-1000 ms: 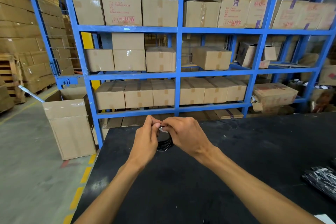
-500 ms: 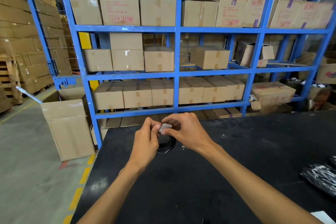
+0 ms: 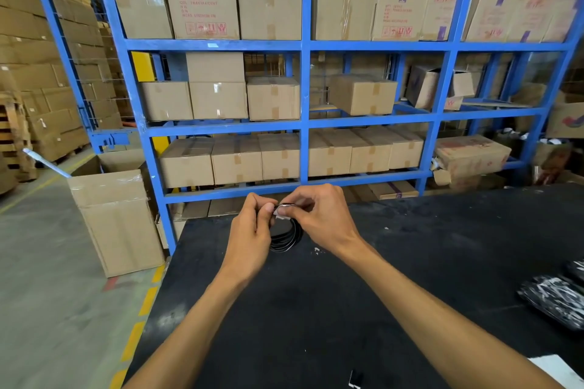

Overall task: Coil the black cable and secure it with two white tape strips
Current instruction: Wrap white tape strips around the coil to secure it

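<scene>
A coiled black cable [image 3: 289, 238] hangs between both hands above the far left part of the black table [image 3: 379, 294]. My left hand [image 3: 252, 230] grips the coil's left side with curled fingers. My right hand [image 3: 319, 218] pinches a white tape strip [image 3: 282, 211] against the top of the coil. Much of the coil's upper part is hidden behind the fingers.
Black plastic-wrapped bundles [image 3: 556, 297] lie at the table's right edge, and a white sheet [image 3: 559, 369] shows at the bottom right corner. Blue shelving [image 3: 305, 126] full of cardboard boxes stands behind the table. An open carton [image 3: 117, 218] sits on the floor to the left.
The white tape strip came into view at the top of the coil and my right fingers now press it down onto the cable. Both hands stayed in nearly the same place.
</scene>
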### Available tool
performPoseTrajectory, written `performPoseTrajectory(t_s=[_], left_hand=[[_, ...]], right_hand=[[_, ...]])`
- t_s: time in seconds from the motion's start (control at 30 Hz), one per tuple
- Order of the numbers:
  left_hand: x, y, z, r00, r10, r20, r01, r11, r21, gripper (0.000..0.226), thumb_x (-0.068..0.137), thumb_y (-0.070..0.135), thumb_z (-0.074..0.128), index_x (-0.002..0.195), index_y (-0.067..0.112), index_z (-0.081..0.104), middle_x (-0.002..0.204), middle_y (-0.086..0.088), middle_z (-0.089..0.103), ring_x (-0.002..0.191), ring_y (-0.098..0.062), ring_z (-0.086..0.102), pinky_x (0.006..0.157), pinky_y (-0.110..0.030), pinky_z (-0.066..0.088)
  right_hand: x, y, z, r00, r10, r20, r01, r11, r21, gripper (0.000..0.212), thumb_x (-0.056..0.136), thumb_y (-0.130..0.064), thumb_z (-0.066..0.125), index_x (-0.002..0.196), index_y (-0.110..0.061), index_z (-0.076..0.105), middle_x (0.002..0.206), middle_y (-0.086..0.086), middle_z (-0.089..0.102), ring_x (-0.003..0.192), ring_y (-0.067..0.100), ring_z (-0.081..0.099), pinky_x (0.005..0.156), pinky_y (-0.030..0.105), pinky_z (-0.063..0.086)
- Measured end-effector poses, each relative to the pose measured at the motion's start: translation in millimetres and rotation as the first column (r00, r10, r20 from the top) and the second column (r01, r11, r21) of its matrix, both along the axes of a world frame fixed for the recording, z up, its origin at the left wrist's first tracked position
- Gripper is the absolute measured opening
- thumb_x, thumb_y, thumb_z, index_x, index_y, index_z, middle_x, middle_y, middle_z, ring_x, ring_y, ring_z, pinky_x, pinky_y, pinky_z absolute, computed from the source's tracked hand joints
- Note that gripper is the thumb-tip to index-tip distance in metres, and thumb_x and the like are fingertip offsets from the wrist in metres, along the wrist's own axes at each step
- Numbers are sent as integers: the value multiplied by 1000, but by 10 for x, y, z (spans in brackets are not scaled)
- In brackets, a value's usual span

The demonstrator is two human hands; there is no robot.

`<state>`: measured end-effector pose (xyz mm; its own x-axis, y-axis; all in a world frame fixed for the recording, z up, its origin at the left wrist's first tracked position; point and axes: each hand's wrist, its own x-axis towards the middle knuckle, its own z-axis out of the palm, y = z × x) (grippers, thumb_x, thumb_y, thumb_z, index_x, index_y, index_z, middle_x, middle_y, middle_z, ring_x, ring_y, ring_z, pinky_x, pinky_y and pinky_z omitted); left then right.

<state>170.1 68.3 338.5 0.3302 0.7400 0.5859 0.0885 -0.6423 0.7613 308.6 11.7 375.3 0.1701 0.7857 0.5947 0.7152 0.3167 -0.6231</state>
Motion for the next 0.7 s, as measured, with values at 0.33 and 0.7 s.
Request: performPoseTrajectory(t_s=[0.33,0.7], left_hand=[[-24,-13,119,966,-9,258,66,975,-212,20,103,23,39,92,13,51,74,0,50,61,-1,45,65,-16,44],[-87,-94,62,944,-94,316,239,857,-457,22,100,25,47,114,10,54,98,-6,73,96,-22,65,84,-41,48]], right_hand=[[-5,-84,-239,892,0,-453,-42,996,-82,52,78,-38,81,124,-29,58,111,-4,69,98,10,69,84,29,59],[35,-138,-215,729,105,-676,-166,986,-26,28,87,-9,73,112,-13,60,94,13,77,84,22,75,73,34,62]])
